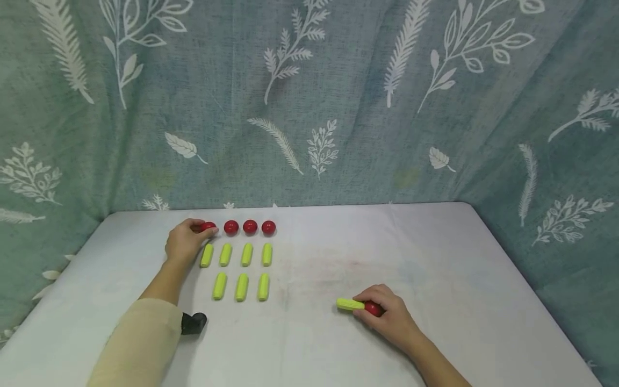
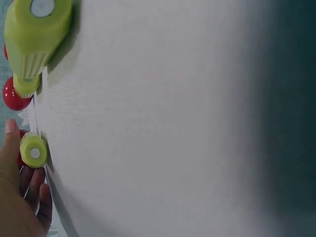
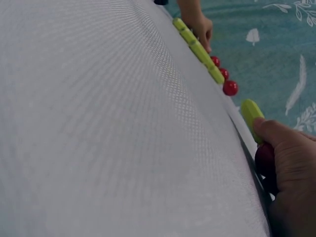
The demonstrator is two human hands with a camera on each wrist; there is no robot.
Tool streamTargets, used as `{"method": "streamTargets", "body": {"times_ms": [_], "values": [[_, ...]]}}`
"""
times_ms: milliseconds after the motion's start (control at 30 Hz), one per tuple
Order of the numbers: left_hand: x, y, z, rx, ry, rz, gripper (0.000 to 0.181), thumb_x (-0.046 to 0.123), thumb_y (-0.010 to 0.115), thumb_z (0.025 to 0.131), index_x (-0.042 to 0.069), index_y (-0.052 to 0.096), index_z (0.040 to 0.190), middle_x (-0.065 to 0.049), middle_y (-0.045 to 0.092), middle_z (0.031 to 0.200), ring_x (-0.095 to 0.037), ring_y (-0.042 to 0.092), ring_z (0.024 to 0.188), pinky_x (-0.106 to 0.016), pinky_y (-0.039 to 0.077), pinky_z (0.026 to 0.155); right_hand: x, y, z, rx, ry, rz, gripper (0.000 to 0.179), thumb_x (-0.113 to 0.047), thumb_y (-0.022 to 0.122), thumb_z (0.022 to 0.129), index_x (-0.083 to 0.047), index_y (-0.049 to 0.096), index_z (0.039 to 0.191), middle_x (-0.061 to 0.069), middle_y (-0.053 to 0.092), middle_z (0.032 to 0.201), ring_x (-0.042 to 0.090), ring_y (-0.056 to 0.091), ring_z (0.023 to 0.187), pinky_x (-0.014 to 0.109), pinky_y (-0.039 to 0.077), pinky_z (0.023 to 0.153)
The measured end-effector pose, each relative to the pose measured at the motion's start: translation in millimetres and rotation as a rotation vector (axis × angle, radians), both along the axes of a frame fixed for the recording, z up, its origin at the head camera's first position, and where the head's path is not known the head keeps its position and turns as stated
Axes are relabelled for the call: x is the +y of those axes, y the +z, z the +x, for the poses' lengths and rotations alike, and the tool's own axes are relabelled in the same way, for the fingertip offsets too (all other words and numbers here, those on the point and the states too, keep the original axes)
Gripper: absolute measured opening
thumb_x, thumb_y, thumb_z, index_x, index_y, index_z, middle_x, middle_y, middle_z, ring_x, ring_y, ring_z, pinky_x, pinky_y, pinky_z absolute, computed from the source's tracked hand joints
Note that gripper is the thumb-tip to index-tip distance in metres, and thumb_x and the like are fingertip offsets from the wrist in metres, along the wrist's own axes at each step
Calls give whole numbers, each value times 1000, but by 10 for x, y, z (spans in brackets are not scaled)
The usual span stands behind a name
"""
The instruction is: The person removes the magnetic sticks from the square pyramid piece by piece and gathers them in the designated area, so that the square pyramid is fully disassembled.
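Note:
At the far left of the table, my left hand pinches a red ball between thumb and fingers, at the end of a row of red balls. Just below lie two rows of light green faceted sticks; the left wrist view shows a pale disc on the end of one stick. Right of centre, my right hand holds a green stick and a red ball end to end. Whether the two are joined cannot be told, as fingers cover part of them.
A white cloth covers the table. Behind it hangs a green-blue curtain with white leaf prints. A black object shows beside the left sleeve.

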State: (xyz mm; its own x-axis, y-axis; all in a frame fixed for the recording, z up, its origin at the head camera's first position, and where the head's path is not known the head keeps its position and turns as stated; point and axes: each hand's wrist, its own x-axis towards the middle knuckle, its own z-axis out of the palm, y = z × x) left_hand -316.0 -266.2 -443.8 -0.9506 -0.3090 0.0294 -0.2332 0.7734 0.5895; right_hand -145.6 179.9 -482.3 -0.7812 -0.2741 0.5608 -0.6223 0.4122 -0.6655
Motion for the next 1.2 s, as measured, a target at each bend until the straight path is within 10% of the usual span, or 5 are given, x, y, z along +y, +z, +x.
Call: {"method": "streamTargets", "body": {"times_ms": [633,967,1200], "values": [[32,-58,7,-3,20,53,65,49,67,84,3,54,127,-19,60,120,-36,53,110,-50,41,91,12,-23,28,33,2,38,31,2,81,67,-10,70,93,1,66,88,15,56,84,19,51,67],[-59,79,75,45,36,141,69,51,64,85,4,51,133,-18,56,129,-35,52,114,-46,42,92,7,-33,0,32,-1,65,31,-6,81,70,-17,70,97,-6,65,93,10,56,87,20,51,69],[-13,250,263,84,-70,133,68,51,64,85,4,52,132,-19,57,128,-34,55,112,-46,44,89,16,-59,-12,23,0,88,30,-8,81,71,-16,68,97,-8,64,94,9,55,88,22,52,69]]}}
